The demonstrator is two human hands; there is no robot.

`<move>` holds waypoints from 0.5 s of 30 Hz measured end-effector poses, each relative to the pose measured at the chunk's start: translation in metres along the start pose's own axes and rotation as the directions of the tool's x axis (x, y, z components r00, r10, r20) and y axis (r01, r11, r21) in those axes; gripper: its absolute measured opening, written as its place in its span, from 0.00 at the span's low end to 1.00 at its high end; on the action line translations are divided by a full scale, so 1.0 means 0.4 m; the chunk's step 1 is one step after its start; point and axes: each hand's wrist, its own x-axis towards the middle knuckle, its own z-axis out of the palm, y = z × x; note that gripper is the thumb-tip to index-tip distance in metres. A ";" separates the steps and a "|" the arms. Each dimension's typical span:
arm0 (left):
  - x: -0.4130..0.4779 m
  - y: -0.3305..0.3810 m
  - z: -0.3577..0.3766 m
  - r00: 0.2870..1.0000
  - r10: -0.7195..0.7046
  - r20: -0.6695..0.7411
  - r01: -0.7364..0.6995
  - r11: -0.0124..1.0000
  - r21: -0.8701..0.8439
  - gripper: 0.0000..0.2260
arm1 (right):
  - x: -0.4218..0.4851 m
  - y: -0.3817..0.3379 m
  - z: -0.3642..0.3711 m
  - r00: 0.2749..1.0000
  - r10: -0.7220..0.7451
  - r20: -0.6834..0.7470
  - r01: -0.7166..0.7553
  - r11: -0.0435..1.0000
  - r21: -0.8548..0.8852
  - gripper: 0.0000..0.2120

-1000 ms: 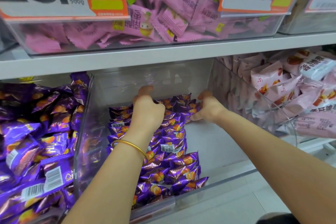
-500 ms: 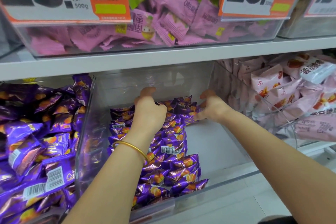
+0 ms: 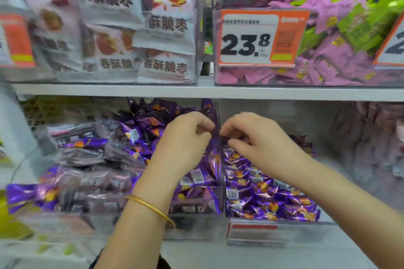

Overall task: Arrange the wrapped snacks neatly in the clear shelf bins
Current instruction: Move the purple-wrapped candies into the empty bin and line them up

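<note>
Head camera, the only view, looks at the lower tier under a white shelf board (image 3: 109, 89); the picture is smeared by motion. Both hands meet at the top edge of the clear dividing wall (image 3: 221, 172), where two bins stand side by side. The left hand (image 3: 185, 140), a thin gold bangle (image 3: 150, 207) on its wrist, is on the wall's left side. The right hand (image 3: 260, 146) is on its right side. Fingers and thumb of each curl toward that edge, but I cannot tell whether they pinch the wall, a wrapper, or nothing.

The purple foil-wrapped snacks (image 3: 266, 194) lie in flat, overlapping rows in the clear plastic bin on the right (image 3: 284, 120), packed against the wall, with bare floor further right. In the clear plastic bin on the left (image 3: 196, 232) the same kind sits in a loose heap, higher toward the back.

My reading is that the hands are at the wall either to square the bins together or to fetch more from the heap, with the rows only partly laid.

Above, an orange-and-white price tag (image 3: 260, 37) fronts a bin of pink wrapped snacks (image 3: 328, 67), and white printed bags (image 3: 166, 26) stand in the bin beside it.
</note>
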 end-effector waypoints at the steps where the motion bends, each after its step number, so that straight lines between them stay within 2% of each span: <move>1: -0.007 -0.030 -0.030 0.997 -0.035 -0.067 0.036 0.999 0.014 0.10 | 0.022 -0.026 0.017 0.999 -0.036 0.020 0.036 0.999 -0.011 0.11; 3: -0.021 -0.084 -0.071 0.982 -0.097 -0.160 0.102 0.995 0.018 0.10 | 0.074 -0.053 0.055 0.997 -0.060 0.049 0.064 0.995 -0.081 0.12; 5: -0.029 -0.118 -0.093 0.976 -0.129 -0.177 0.130 0.992 -0.008 0.10 | 0.125 -0.056 0.096 0.996 -0.031 0.089 0.052 0.968 -0.244 0.13; 8: -0.032 -0.134 -0.109 0.980 -0.134 -0.149 0.124 0.989 -0.077 0.12 | 0.183 -0.059 0.148 0.984 0.068 0.166 0.031 0.847 -0.531 0.17; 10: -0.029 -0.142 -0.115 0.982 -0.131 -0.138 0.117 0.987 -0.105 0.12 | 0.207 -0.071 0.175 0.978 0.114 0.174 0.028 0.757 -0.653 0.18; 13: -0.027 -0.148 -0.123 0.983 -0.126 -0.130 0.107 0.984 -0.142 0.12 | 0.224 -0.078 0.208 0.976 0.118 0.182 0.057 0.671 -0.739 0.21; 15: -0.025 -0.152 -0.127 0.985 -0.119 -0.121 0.101 0.984 -0.145 0.13 | 0.229 -0.071 0.219 0.982 0.103 0.161 0.048 0.683 -0.729 0.22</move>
